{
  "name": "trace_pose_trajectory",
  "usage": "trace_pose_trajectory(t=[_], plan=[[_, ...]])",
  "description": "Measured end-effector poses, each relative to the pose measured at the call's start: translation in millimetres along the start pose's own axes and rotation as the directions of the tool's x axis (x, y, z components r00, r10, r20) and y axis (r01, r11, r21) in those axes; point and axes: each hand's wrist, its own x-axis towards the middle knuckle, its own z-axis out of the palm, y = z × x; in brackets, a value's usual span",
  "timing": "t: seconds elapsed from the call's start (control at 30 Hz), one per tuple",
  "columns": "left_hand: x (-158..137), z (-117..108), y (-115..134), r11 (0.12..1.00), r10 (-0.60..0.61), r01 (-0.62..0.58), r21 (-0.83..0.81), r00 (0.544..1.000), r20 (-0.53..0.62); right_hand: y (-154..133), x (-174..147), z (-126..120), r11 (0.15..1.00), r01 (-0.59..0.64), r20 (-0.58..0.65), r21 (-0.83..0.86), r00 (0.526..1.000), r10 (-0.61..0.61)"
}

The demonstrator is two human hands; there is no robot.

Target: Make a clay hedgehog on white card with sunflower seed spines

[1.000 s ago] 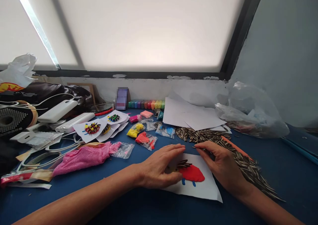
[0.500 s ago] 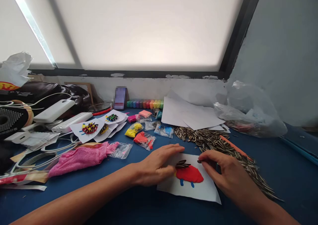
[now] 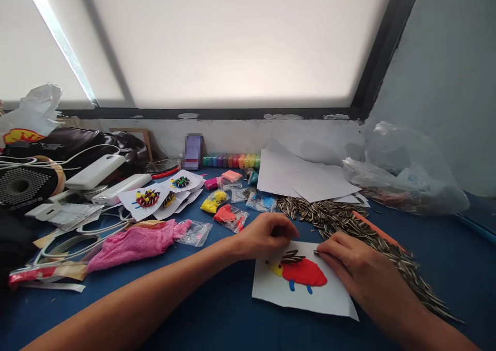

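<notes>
A white paper sheet lies in front of me. On it is a flat red clay shape with a yellow clay piece at its left end and two blue strips below. Several striped sunflower seeds stick into its upper left edge. Between thumb and fingertips, my right hand pinches a sunflower seed above the sheet's right side. My left hand is curled over the sheet's top left edge, close to the seeds; whatever its fingers hold is hidden.
A long seed pile runs along the right, beside an orange strip. Clay bags, finished seed pictures and a pink cloth lie left. Blank paper and a plastic bag are behind.
My left hand has lifted and its fingers have curled in, uncovering the yellow piece. My right hand keeps its pinch on the seed. The whole view has shifted slightly.
</notes>
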Motion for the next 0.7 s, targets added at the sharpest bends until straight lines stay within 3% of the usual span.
trace_pose_trajectory(t=[0.13, 0.43, 0.57, 0.7], plan=[[-5.4, 1.2, -5.5, 0.997, 0.066, -0.065, 0.031, 0.998, -0.011, -6.6, -1.4, -0.6, 0.988, -0.030, -0.065, 0.150, 0.997, 0.040], [-5.8, -1.1, 0.0, 0.983, 0.125, -0.127, 0.133, 0.992, 0.024, -13.7, 0.9, -1.5, 0.922, -0.140, -0.034, 0.362, 0.986, 0.164], [-6.3, -1.0, -0.7, 0.981, 0.128, -0.133, 0.142, 0.991, 0.045, -11.5, -0.7, -1.5, 0.939, -0.125, -0.034, 0.320, 0.989, 0.143], [-7.0, -0.4, 0.8, 0.980, 0.121, -0.126, 0.154, 0.992, 0.040, -3.9, -5.4, 7.1, 0.991, -0.065, -0.051, 0.119, 0.996, 0.071]])
